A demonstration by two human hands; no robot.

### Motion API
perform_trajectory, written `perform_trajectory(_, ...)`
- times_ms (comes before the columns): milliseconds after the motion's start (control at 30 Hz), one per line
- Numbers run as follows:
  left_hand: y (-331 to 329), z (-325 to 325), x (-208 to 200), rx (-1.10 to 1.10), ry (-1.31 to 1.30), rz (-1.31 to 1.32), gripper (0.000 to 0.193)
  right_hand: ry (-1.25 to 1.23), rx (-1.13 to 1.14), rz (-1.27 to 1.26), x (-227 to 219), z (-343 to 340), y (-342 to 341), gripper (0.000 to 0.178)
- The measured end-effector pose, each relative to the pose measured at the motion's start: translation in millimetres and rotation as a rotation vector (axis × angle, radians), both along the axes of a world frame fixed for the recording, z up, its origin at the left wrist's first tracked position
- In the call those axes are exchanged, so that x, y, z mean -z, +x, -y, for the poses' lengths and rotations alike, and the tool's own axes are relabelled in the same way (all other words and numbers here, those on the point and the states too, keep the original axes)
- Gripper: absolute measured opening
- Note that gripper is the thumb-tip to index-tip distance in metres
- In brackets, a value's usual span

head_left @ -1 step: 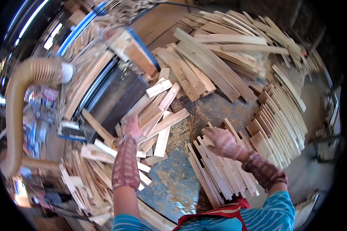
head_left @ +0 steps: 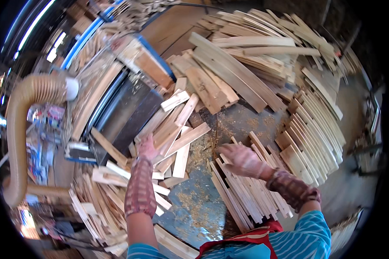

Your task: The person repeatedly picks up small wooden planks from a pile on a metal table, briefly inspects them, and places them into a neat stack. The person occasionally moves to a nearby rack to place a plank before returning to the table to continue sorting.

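My left hand (head_left: 147, 149), in a pale glove, reaches into a loose heap of short wooden strips (head_left: 183, 143). Its fingers look stretched out against the near ends of the pieces; their undersides are hidden. To the right, my gloved right hand (head_left: 243, 161) is over the far end of a row of narrow wooden strips (head_left: 250, 194) lying side by side. The right fingers are extended toward the left, with nothing seen in them. Patterned sleeve covers wrap both forearms.
A machine with a dark bed and roller (head_left: 123, 103) stands at the left, with a ribbed tan hose (head_left: 19, 112) beyond. Long boards (head_left: 233, 71) pile up at the back. Stacked strips (head_left: 313, 134) fan out at the right. Sawdust lies on the grey surface (head_left: 190, 211).
My right hand has shifted a little to the left over the row of strips. My left hand stays at the heap, and the whole view has tilted slightly.
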State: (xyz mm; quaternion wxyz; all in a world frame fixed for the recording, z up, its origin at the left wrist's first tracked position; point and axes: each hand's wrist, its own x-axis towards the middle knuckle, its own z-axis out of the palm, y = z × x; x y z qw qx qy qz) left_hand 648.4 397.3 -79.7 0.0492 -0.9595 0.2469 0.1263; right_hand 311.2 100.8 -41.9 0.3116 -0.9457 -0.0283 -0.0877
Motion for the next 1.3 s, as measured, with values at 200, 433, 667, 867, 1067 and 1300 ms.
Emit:
perform_trajectory(200,-61.0,29.9,-30.2,0.225,0.034,-0.002,0.081,-0.212,-0.134,-0.168,-12.8,-44.2,80.8,0.067)
perform_trajectory(433,-117.3,91.7,-78.3,0.671,-0.25,-0.149,0.09,-0.193,-0.148,-0.399,-35.4,-5.0,79.7,0.06)
perform_trajectory(667,18.7,53.0,28.6,0.092,-0.295,0.107,0.098,0.108,0.466,-0.104,-11.6,108.8,-66.3,0.044)
perform_trajectory(867,47.9,80.6,55.1,-0.039,0.036,0.305,0.092,0.188,1.006,-0.468,40.6,124.2,-208.9,0.05)
perform_trajectory(1067,49.9,103.3,44.1,-0.169,0.072,0.231,0.093,0.087,1.197,-0.625,94.8,117.1,-270.9,0.017)
perform_trajectory(1300,57.3,81.3,46.6,-0.236,-0.022,0.099,0.092,-0.123,1.038,-1.075,91.0,122.4,-282.2,0.017)
